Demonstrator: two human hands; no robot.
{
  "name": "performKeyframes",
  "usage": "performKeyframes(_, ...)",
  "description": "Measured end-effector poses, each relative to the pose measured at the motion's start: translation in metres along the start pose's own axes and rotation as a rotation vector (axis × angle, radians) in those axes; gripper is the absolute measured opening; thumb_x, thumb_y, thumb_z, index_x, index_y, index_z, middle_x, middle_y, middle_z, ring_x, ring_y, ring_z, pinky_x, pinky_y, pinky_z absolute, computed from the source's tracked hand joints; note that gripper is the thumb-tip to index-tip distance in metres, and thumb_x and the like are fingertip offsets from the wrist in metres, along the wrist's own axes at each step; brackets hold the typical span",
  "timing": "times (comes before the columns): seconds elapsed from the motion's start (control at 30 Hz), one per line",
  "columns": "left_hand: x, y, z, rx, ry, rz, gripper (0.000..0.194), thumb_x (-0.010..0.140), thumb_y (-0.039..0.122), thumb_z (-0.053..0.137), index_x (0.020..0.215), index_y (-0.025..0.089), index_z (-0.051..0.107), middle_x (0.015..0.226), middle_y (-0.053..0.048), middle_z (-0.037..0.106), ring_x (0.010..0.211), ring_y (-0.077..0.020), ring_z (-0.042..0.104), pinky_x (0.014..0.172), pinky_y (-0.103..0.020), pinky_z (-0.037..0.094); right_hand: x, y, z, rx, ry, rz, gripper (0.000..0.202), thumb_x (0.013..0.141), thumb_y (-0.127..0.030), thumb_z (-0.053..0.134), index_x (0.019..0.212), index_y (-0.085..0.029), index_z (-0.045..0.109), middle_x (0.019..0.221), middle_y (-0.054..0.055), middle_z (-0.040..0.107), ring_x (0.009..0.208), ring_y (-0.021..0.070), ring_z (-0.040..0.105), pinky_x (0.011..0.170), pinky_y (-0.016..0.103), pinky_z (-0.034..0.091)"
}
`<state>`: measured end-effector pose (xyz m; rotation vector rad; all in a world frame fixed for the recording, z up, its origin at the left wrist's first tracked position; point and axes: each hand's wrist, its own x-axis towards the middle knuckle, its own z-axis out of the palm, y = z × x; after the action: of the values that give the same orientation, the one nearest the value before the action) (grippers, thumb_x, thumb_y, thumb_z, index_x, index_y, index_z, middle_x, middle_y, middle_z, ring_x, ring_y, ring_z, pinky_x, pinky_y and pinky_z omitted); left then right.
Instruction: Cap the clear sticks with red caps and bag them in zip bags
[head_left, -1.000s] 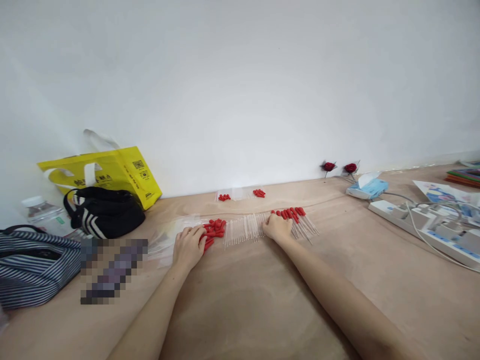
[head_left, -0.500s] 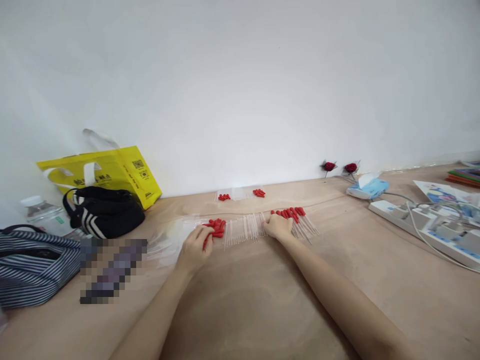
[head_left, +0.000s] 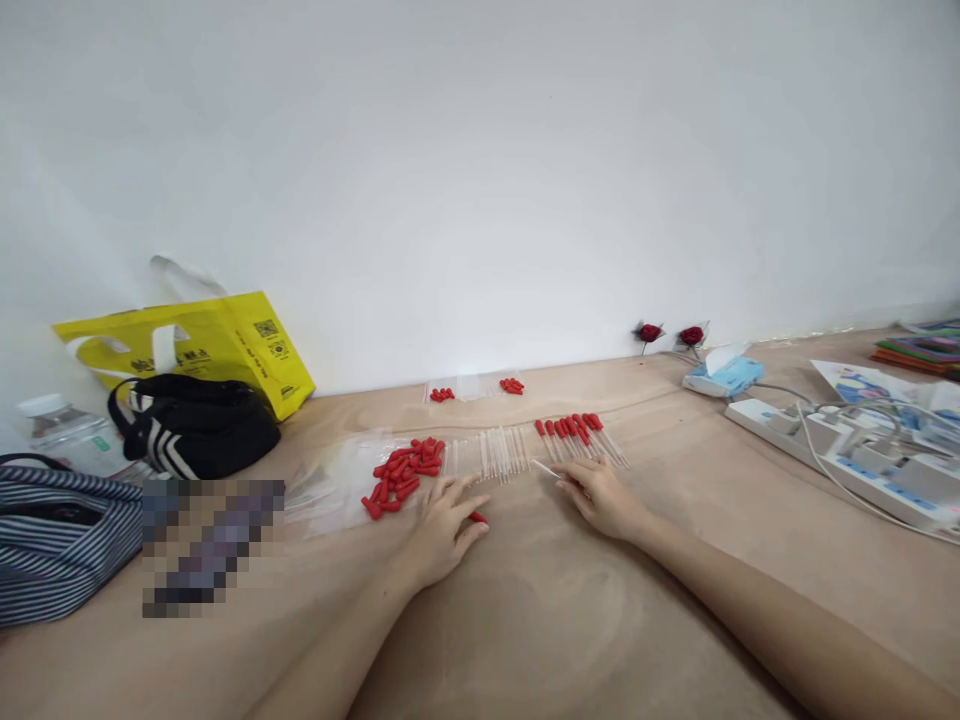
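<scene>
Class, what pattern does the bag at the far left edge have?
Striped, dark and pale; head view.

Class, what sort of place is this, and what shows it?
Probably an informal tabletop workspace, perhaps at home: red caps and clear tubes lie grouped, with a yellow bag and power strip nearby.

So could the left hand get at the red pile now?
Probably yes: the left hand is beside the red pile, with nothing visible between, though its grip seems to hold a red piece.
</scene>
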<state>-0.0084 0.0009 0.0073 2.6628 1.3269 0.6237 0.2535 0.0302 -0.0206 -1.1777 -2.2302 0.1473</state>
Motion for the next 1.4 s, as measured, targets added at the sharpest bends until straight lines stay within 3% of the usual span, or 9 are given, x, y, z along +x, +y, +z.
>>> performKeyframes(0.07, 0.0, -0.003, 0.001, -0.02, 0.018, -0.027, 0.018, 0.077, 0.019, 0.054, 0.092, 0.022, 0.064, 0.119, -0.007, 0.051, 0.107, -0.0276, 0.043, 0.088, -0.049, 0.035, -0.003, -0.003, -0.001, -0.019, -0.008, -0.049, 0.023, 0.086, -0.022, 0.036, 0.097, -0.02, 0.056, 0.085, 0.005, 0.063, 0.079, 0.0169, 0.055, 0.074, 0.032, 0.03)
performKeyframes(0.17, 0.002, -0.001, 0.004, -0.126, 0.078, -0.009, 0.016, 0.08, 0.017, 0.048, 0.081, 0.019, 0.064, 0.103, -0.007, 0.059, 0.097, -0.0221, 0.05, 0.085, -0.039, 0.039, -0.003, -0.016, 0.002, -0.008, -0.006, -0.094, 0.02, 0.085, -0.021, 0.037, 0.088, -0.019, 0.057, 0.078, 0.004, 0.061, 0.072, 0.0148, 0.053, 0.074, 0.032, 0.029)
performKeyframes(0.33, 0.004, 0.012, 0.009, -0.309, 0.09, -0.121, 0.013, 0.083, 0.019, 0.043, 0.083, 0.018, 0.055, 0.076, -0.001, 0.062, 0.071, -0.0151, 0.057, 0.068, -0.027, 0.045, -0.005, -0.037, 0.009, 0.053, -0.05, -0.176, 0.018, 0.084, -0.018, 0.038, 0.087, -0.017, 0.056, 0.073, 0.003, 0.059, 0.067, 0.0128, 0.051, 0.07, 0.029, 0.028)
performKeyframes(0.63, 0.005, 0.012, 0.011, -0.399, 0.046, -0.137, 0.017, 0.081, 0.021, 0.043, 0.088, 0.019, 0.059, 0.081, -0.001, 0.065, 0.072, -0.0148, 0.058, 0.067, -0.024, 0.044, -0.006, -0.047, 0.011, 0.066, -0.081, -0.186, 0.019, 0.085, -0.018, 0.037, 0.09, -0.017, 0.055, 0.075, 0.004, 0.06, 0.069, 0.0135, 0.05, 0.073, 0.03, 0.025)
performKeyframes(0.93, 0.004, 0.017, 0.016, -0.437, 0.124, -0.208, 0.018, 0.08, 0.026, 0.045, 0.079, 0.017, 0.061, 0.074, -0.002, 0.063, 0.067, -0.0146, 0.055, 0.062, -0.024, 0.043, -0.008, -0.054, 0.016, 0.149, -0.107, -0.206, 0.017, 0.085, -0.021, 0.039, 0.089, -0.017, 0.056, 0.074, 0.003, 0.059, 0.07, 0.0127, 0.051, 0.071, 0.027, 0.028)
performKeyframes(1.2, 0.0, 0.025, 0.012, -0.317, 0.041, -0.124, 0.016, 0.08, 0.02, 0.045, 0.074, 0.017, 0.06, 0.069, -0.001, 0.06, 0.063, -0.0139, 0.054, 0.059, -0.024, 0.04, -0.007, -0.044, 0.007, 0.041, -0.126, -0.317, 0.023, 0.085, -0.017, 0.037, 0.09, -0.019, 0.059, 0.072, 0.003, 0.058, 0.065, 0.0124, 0.047, 0.072, 0.031, 0.024)
performKeyframes(1.4, 0.001, 0.025, 0.014, -0.306, 0.072, -0.097, 0.018, 0.081, 0.022, 0.043, 0.074, 0.016, 0.058, 0.069, -0.001, 0.059, 0.065, -0.0146, 0.054, 0.06, -0.024, 0.04, -0.005, -0.05, 0.012, 0.024, -0.059, -0.299, 0.024, 0.083, -0.013, 0.035, 0.088, -0.016, 0.058, 0.073, 0.004, 0.056, 0.065, 0.013, 0.046, 0.068, 0.03, 0.023)
